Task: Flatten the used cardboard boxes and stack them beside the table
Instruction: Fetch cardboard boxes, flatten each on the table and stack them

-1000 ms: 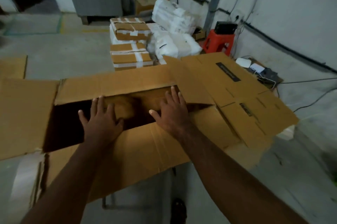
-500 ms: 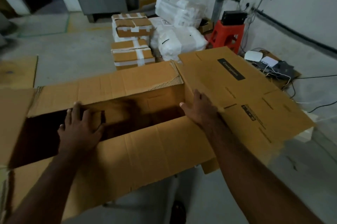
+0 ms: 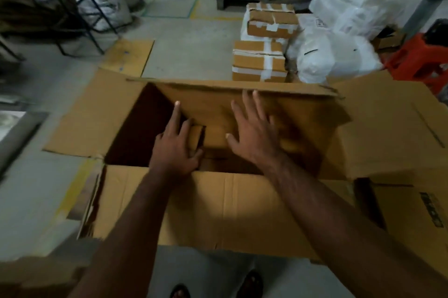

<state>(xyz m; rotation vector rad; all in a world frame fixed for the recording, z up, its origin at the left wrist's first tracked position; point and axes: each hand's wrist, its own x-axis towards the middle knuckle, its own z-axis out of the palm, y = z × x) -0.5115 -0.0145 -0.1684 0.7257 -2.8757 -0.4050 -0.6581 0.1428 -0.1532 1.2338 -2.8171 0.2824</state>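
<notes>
A large brown cardboard box [image 3: 218,210] stands open in front of me, its flaps spread out to the left, right and near side. Both my arms reach into its opening. My left hand [image 3: 175,147] lies inside with the index finger stretched forward and the other fingers bent over a small inner flap. My right hand [image 3: 254,132] is spread flat with straight fingers against the inner face of the far wall. The box's left inside is dark.
Taped brown parcels [image 3: 259,61] and white plastic sacks [image 3: 339,55] sit on the floor behind the box. A flat cardboard sheet [image 3: 128,57] lies far left of them. A red stool [image 3: 419,60] stands at right, a metal rack [image 3: 60,6] at far left.
The view has swung left and the box now faces me squarely. My right hand moved from the right flap edge back into the box; my left hand moved right, toward the middle.
</notes>
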